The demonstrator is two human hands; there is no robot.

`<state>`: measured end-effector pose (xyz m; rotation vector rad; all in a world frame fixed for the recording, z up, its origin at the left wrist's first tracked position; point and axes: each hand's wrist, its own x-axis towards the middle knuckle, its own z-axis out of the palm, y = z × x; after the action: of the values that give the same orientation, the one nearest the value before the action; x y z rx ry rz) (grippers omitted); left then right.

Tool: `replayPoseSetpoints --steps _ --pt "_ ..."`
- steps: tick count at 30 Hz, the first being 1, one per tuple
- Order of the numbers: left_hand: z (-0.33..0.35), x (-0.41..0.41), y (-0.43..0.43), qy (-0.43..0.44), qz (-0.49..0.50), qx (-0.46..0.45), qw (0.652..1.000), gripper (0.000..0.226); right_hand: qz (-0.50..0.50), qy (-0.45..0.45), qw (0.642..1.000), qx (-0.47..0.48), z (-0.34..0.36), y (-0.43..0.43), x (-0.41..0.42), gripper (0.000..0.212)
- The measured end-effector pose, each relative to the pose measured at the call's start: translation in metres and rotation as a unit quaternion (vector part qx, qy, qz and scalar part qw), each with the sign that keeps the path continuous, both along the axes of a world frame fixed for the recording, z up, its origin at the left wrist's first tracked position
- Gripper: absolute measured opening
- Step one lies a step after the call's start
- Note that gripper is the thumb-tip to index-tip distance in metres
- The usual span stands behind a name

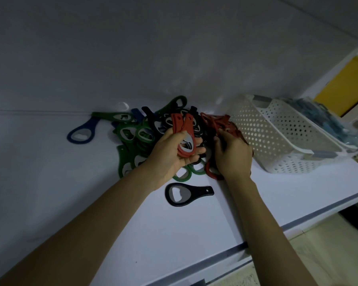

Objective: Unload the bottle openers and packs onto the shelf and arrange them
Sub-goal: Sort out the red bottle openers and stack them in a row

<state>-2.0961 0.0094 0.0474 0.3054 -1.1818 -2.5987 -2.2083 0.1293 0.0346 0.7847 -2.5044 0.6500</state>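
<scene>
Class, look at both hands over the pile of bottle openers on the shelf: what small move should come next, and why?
Probably the right hand should lift the red openers it is reaching into and add them to the red stack held in the left hand. The pile mixes green, black and blue openers, and the left hand holds only red ones, which suggests sorting by colour.

Openers [153, 131] heaped on shelf [70, 203], basket [277, 137] right.
</scene>
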Motion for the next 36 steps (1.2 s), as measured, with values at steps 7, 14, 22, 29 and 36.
replayPoseSetpoints --steps 7,14,22,29,36 --pt "-0.002 0.002 0.000 0.009 -0.010 -0.005 1.000 0.028 0.100 -0.285 0.810 -0.503 0.021 0.008 0.020 0.014" --pt "-0.001 0.006 0.004 -0.002 -0.034 -0.119 0.992 0.037 0.232 -0.446 0.717 -0.483 0.029 0.007 0.029 0.028" --pt "-0.002 0.009 0.009 0.008 -0.016 -0.202 0.979 0.030 0.172 -0.309 0.849 -0.394 0.020 0.010 0.033 0.028" --pt "-0.004 0.005 0.003 0.015 -0.008 -0.126 0.992 0.038 0.007 -0.052 0.998 -0.027 -0.002 0.051 0.061 0.019" --pt "-0.007 0.001 0.001 0.016 -0.004 -0.088 0.996 0.020 0.033 -0.018 0.998 0.046 -0.001 0.045 0.068 0.021"
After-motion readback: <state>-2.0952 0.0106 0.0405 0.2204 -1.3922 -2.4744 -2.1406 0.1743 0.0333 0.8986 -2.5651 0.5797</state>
